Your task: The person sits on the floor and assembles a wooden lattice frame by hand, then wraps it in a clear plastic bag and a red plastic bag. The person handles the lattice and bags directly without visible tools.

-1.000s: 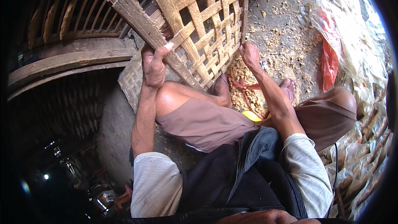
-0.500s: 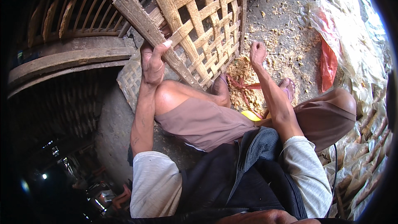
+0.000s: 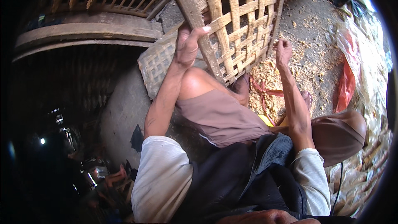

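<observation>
My left hand [image 3: 188,46] is wrapped round the wooden edge bar of a woven bamboo tray [image 3: 244,20], thumb on top. The tray is tilted up on its side, its open lattice facing right, and its lower edge comes down by my foot. Apart from the tray, my right hand [image 3: 284,51] is held closed above a floor strewn with yellowish crumbs [image 3: 263,72]. Whatever its fingers hold, if anything, is too small to make out. A red strip of plastic tie [image 3: 269,92] lies on the crumbs below that hand.
Another woven panel [image 3: 159,58] lies flat beyond my left knee. Wooden slatted racking [image 3: 95,27] stands at the far left. Crumpled clear plastic sheeting [image 3: 371,74] heaps along the right, with a red plastic piece [image 3: 347,85] among it. Something yellow [image 3: 265,120] shows between my legs.
My view has swung left, so everything sits further right in the picture. The left hand keeps its hold on the tray; the right hand stays closed over the crumbs.
</observation>
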The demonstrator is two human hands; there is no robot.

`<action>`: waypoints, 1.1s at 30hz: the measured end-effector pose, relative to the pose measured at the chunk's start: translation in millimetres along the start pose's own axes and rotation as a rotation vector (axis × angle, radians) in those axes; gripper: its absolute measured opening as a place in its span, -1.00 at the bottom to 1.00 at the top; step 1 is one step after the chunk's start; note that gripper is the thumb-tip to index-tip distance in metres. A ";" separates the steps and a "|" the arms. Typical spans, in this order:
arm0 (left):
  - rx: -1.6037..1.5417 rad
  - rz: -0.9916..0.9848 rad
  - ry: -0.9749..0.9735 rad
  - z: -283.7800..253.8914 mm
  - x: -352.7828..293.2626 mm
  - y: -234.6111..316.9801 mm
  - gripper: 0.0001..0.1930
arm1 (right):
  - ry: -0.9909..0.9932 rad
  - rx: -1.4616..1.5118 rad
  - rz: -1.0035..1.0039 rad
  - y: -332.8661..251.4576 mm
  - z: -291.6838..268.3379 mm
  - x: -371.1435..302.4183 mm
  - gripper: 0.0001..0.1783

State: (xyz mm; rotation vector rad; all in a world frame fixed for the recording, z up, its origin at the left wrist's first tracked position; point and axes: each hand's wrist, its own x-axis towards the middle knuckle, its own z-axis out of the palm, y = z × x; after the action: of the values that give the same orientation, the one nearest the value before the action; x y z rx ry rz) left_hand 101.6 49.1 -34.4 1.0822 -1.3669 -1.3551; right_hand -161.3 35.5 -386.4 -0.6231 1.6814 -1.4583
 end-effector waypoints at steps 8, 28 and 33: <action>-0.085 -0.070 0.034 -18.8 0.9 -3.6 -0.56 | -0.473 -0.121 -0.739 -169.6 50.6 -87.0 -0.74; -0.176 -0.091 0.005 -9.0 -0.1 7.5 -0.32 | -0.527 -0.107 -0.865 -191.6 66.7 -174.6 -0.77; -0.173 -0.111 0.058 -18.4 1.0 2.3 -0.34 | -0.625 -0.121 -0.935 -193.4 66.2 -194.2 -0.39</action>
State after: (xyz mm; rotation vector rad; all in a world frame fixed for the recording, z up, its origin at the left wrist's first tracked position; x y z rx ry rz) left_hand 119.4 44.2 -32.2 1.0848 -1.1388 -1.4824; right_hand -26.1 111.1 -150.8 -1.8815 0.9885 -1.4967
